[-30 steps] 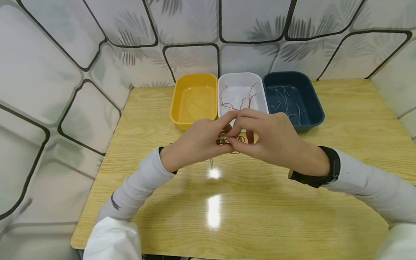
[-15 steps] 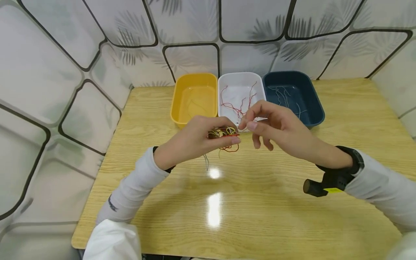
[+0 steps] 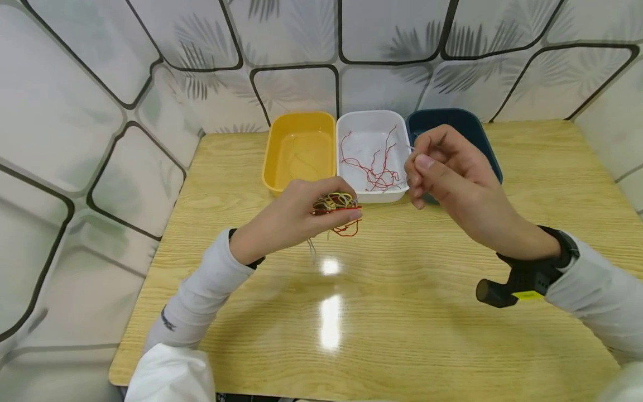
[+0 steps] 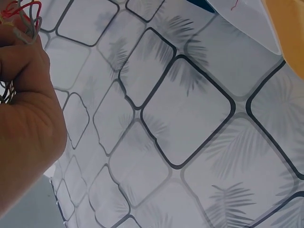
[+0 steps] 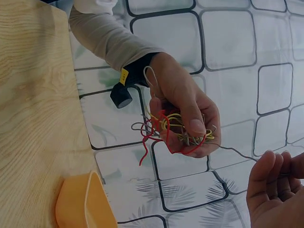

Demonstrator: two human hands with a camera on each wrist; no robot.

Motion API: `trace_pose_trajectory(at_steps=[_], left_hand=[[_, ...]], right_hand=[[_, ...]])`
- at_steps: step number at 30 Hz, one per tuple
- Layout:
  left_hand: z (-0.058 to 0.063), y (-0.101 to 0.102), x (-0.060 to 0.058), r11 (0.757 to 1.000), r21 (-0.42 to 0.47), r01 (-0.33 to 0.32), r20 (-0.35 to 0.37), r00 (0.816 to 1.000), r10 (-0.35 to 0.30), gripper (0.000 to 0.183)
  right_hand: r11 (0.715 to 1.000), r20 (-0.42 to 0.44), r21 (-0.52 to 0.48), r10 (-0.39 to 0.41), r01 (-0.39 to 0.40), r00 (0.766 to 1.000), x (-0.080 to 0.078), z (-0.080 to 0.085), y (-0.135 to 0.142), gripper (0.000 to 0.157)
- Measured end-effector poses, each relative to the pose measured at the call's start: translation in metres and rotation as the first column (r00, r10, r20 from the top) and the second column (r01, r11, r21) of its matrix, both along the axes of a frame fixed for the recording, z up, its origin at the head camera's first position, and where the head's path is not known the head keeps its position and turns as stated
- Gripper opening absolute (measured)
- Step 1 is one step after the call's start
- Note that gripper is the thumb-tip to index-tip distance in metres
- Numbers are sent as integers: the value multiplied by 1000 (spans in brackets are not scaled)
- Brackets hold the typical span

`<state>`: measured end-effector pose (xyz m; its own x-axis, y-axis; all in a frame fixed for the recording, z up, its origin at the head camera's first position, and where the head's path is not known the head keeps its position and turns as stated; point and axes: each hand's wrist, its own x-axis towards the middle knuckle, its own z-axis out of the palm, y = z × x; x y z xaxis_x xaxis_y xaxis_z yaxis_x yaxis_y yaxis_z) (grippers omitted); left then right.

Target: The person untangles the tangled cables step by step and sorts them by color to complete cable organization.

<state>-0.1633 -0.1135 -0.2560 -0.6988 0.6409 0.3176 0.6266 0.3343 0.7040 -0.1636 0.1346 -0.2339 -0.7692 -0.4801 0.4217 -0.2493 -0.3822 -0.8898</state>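
My left hand [image 3: 296,209] grips a tangle of thin strings [image 3: 335,202] in red, yellow and grey over the table, in front of the tubs. Loose red loops and grey ends hang below its thumb. My right hand [image 3: 462,184] is raised at the front of the dark blue tub [image 3: 489,148], partly covering it, and pinches a grey string between thumb and index finger. In the right wrist view this grey string [image 5: 232,149] stretches from the tangle to the right fingertips. Red strings [image 3: 374,173] lie in the white tub [image 3: 372,196], between the hands.
A yellow tub [image 3: 271,156] with a faint yellow string in it stands left of the white one. All three tubs sit side by side at the back of the wooden table [image 3: 402,324], against a patterned curtain [image 3: 296,33].
The hands were together at the tangle. My right hand has moved right and up with the grey string, and the left has shifted slightly left with the tangle.
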Motion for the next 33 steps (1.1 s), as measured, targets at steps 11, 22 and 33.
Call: trace_pose_trajectory(at_steps=[11, 22, 33], left_hand=[[-1, -2, -2, 999, -37, -1, 27, 1000, 2, 22], [-3, -6, 1, 999, -45, -24, 63, 998, 27, 22], [1, -4, 5, 999, 2, 33, 82, 996, -33, 19]], right_hand=[[971, 160, -219, -66, 100, 985, -6, -2, 10, 7], [912, 271, -301, -199, 279, 942, -11, 2, 31, 5], [838, 377, -472, -87, 272, 922, -4, 10, 38, 8]])
